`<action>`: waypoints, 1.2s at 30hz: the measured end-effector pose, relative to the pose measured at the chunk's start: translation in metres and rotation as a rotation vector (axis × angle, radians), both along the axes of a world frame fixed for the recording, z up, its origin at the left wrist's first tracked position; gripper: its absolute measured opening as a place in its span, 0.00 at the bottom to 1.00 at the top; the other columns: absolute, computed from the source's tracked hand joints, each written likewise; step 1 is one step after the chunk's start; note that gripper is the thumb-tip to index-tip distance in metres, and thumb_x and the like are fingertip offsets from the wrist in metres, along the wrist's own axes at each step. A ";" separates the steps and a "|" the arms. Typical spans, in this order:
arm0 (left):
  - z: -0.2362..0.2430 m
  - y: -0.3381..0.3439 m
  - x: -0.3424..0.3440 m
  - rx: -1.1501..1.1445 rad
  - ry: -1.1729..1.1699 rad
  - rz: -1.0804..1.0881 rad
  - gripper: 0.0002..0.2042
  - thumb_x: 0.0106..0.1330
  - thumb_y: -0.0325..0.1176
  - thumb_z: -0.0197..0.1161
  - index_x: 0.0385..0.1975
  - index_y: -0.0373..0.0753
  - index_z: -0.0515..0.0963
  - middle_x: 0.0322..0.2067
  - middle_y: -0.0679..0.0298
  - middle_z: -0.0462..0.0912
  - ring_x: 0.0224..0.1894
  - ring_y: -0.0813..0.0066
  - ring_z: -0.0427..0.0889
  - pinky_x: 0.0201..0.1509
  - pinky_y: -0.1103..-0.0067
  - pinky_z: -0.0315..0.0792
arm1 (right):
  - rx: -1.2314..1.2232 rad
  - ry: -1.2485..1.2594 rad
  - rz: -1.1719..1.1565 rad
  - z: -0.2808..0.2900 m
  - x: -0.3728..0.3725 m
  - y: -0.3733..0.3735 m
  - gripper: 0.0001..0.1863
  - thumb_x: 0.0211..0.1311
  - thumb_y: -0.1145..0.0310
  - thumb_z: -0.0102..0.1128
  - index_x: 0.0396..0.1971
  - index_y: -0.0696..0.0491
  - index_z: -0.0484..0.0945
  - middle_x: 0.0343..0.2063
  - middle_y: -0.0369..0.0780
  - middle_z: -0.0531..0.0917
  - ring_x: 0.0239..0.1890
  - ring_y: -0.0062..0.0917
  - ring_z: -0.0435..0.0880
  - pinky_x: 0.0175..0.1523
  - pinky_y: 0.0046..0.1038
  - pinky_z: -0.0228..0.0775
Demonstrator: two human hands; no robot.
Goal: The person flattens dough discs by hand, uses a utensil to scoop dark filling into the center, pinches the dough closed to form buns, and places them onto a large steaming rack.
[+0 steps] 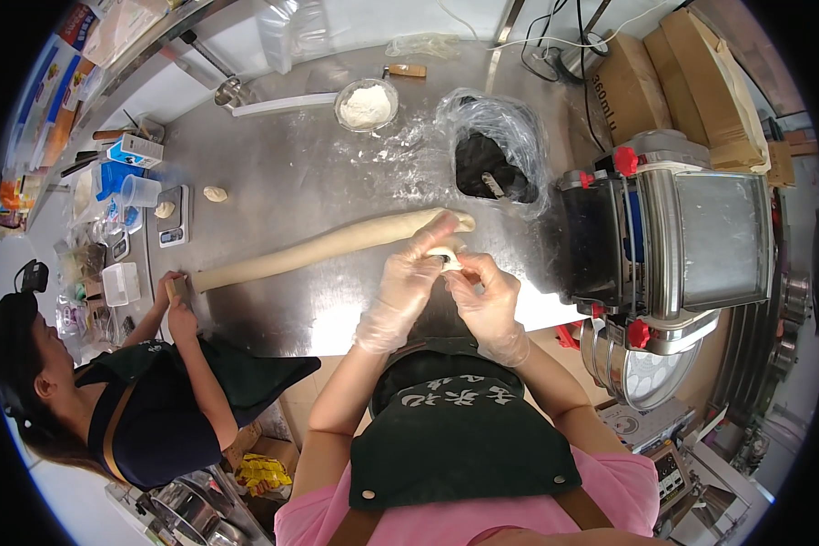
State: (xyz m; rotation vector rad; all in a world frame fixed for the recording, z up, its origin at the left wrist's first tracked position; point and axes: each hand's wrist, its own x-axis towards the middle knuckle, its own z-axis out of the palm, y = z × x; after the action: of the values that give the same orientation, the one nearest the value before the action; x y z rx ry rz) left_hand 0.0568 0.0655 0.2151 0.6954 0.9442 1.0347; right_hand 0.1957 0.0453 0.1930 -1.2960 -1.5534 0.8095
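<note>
Between my two hands is a small piece of white dough [451, 265] with a bit of dark filling showing in its opening. My left hand [393, 293], in a clear plastic glove, cups the dough with its fingers curled round it. The gloved fingers of my right hand [484, 298] pinch the dough's edge from the other side. Just beyond them a long dough roll [314, 252] lies slantwise across the steel table [273, 182]. Farther off to the right, black filling [482, 164] sits in a container lined with clear plastic [532, 127].
At left, a co-worker's hands [181, 314] hold a scraper at the roll's end. Near them are a small scale [174, 227] bearing dough and a loose dough lump [215, 194]. A flour bowl [366, 105] stands at the back; a roller machine [673, 237] flanks the right.
</note>
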 end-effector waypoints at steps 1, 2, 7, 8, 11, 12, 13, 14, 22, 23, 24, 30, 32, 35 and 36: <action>0.001 0.001 -0.004 0.002 0.001 -0.002 0.21 0.65 0.17 0.51 0.60 0.31 0.71 0.53 0.57 0.77 0.54 0.71 0.77 0.61 0.76 0.70 | 0.002 0.001 -0.002 0.002 -0.001 0.000 0.10 0.56 0.81 0.66 0.38 0.60 0.78 0.26 0.38 0.84 0.26 0.18 0.84 0.32 0.20 0.76; 0.001 0.002 -0.009 -0.029 -0.234 0.010 0.23 0.65 0.18 0.53 0.62 0.30 0.68 0.51 0.56 0.78 0.52 0.71 0.77 0.60 0.75 0.71 | 0.014 0.088 -0.010 0.004 -0.003 0.000 0.10 0.56 0.82 0.66 0.38 0.60 0.78 0.26 0.39 0.84 0.27 0.18 0.84 0.32 0.21 0.76; 0.014 -0.007 0.004 -0.104 -0.324 0.217 0.24 0.65 0.21 0.58 0.62 0.29 0.66 0.47 0.55 0.80 0.49 0.73 0.79 0.58 0.76 0.73 | 0.065 0.102 -0.061 0.007 -0.010 0.003 0.11 0.55 0.82 0.67 0.37 0.60 0.77 0.26 0.40 0.84 0.26 0.18 0.84 0.32 0.21 0.76; 0.014 -0.008 0.006 -0.103 -0.324 0.221 0.24 0.65 0.21 0.58 0.62 0.29 0.66 0.47 0.55 0.80 0.49 0.73 0.79 0.58 0.76 0.73 | 0.143 0.042 -0.038 0.009 -0.010 0.003 0.11 0.54 0.83 0.68 0.37 0.61 0.77 0.25 0.41 0.84 0.25 0.19 0.83 0.31 0.21 0.76; 0.010 -0.010 0.009 -0.029 -0.218 0.256 0.24 0.63 0.29 0.65 0.59 0.28 0.70 0.52 0.55 0.78 0.51 0.71 0.78 0.61 0.73 0.71 | 0.222 -0.029 -0.002 0.009 -0.008 0.002 0.12 0.53 0.83 0.69 0.37 0.61 0.77 0.25 0.41 0.84 0.24 0.21 0.84 0.30 0.22 0.76; 0.007 -0.010 0.009 -0.005 -0.210 0.269 0.21 0.65 0.25 0.62 0.58 0.30 0.72 0.54 0.57 0.77 0.52 0.72 0.78 0.61 0.76 0.71 | 0.222 -0.040 0.009 0.009 -0.007 0.002 0.13 0.52 0.83 0.69 0.37 0.60 0.77 0.25 0.42 0.84 0.24 0.22 0.84 0.29 0.22 0.76; 0.007 -0.010 0.009 0.018 -0.203 0.281 0.18 0.66 0.21 0.58 0.57 0.32 0.75 0.56 0.58 0.77 0.52 0.73 0.78 0.60 0.78 0.71 | 0.222 -0.041 0.008 0.011 -0.008 0.003 0.13 0.52 0.83 0.69 0.37 0.60 0.77 0.25 0.42 0.84 0.24 0.22 0.84 0.29 0.22 0.76; 0.008 -0.010 0.009 0.018 -0.204 0.279 0.18 0.66 0.21 0.58 0.57 0.32 0.75 0.56 0.58 0.77 0.52 0.73 0.78 0.60 0.78 0.71 | 0.168 0.015 0.004 0.015 -0.010 0.004 0.13 0.52 0.83 0.69 0.37 0.60 0.77 0.24 0.42 0.84 0.23 0.23 0.84 0.29 0.23 0.76; 0.003 0.002 0.006 0.134 0.052 0.154 0.22 0.66 0.18 0.53 0.62 0.32 0.69 0.56 0.57 0.77 0.54 0.76 0.77 0.59 0.79 0.72 | 0.128 -0.078 0.040 0.006 0.002 0.003 0.13 0.55 0.82 0.67 0.40 0.59 0.77 0.26 0.43 0.85 0.25 0.23 0.85 0.31 0.22 0.77; 0.005 0.000 0.008 0.135 0.053 0.152 0.22 0.66 0.18 0.53 0.62 0.32 0.69 0.56 0.57 0.77 0.54 0.76 0.77 0.59 0.79 0.72 | 0.124 0.006 0.003 0.003 0.000 0.003 0.13 0.55 0.82 0.67 0.40 0.59 0.78 0.26 0.43 0.85 0.25 0.23 0.85 0.31 0.23 0.77; 0.010 -0.003 0.009 0.068 -0.142 0.189 0.22 0.67 0.20 0.53 0.62 0.31 0.68 0.54 0.56 0.78 0.51 0.77 0.77 0.54 0.81 0.73 | 0.119 0.090 -0.033 0.001 -0.002 0.002 0.13 0.54 0.82 0.67 0.40 0.59 0.78 0.25 0.44 0.85 0.25 0.24 0.85 0.32 0.23 0.77; 0.014 -0.015 0.020 -0.178 -0.263 0.360 0.20 0.69 0.22 0.53 0.61 0.30 0.69 0.53 0.55 0.78 0.48 0.79 0.77 0.50 0.81 0.73 | 0.286 -0.089 0.039 0.010 -0.007 0.002 0.11 0.54 0.83 0.67 0.37 0.59 0.78 0.26 0.43 0.85 0.26 0.22 0.85 0.32 0.22 0.76; 0.012 -0.014 0.024 -0.054 -0.177 0.383 0.19 0.68 0.20 0.52 0.60 0.29 0.70 0.61 0.56 0.71 0.54 0.75 0.76 0.58 0.79 0.71 | 0.253 -0.115 0.020 0.009 -0.009 0.003 0.12 0.54 0.84 0.66 0.38 0.60 0.77 0.26 0.42 0.85 0.25 0.22 0.85 0.31 0.22 0.76; 0.005 -0.012 0.018 0.048 -0.113 0.290 0.19 0.68 0.19 0.52 0.60 0.29 0.71 0.68 0.59 0.63 0.62 0.72 0.71 0.66 0.78 0.66 | 0.079 -0.049 -0.008 0.015 -0.008 0.002 0.13 0.55 0.84 0.65 0.40 0.59 0.77 0.25 0.41 0.85 0.25 0.23 0.86 0.31 0.22 0.77; 0.004 -0.010 0.015 0.049 -0.115 0.290 0.19 0.68 0.19 0.52 0.60 0.29 0.71 0.68 0.59 0.63 0.62 0.72 0.71 0.66 0.78 0.66 | 0.062 -0.064 0.004 0.016 -0.006 0.003 0.14 0.55 0.84 0.65 0.41 0.59 0.77 0.26 0.41 0.85 0.25 0.22 0.86 0.31 0.22 0.77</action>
State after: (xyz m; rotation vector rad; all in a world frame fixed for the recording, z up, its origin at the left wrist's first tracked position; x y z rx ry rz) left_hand 0.0713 0.0552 0.2196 0.5426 0.9388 1.3428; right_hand 0.1894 0.0480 0.2086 -1.2848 -1.6194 0.7236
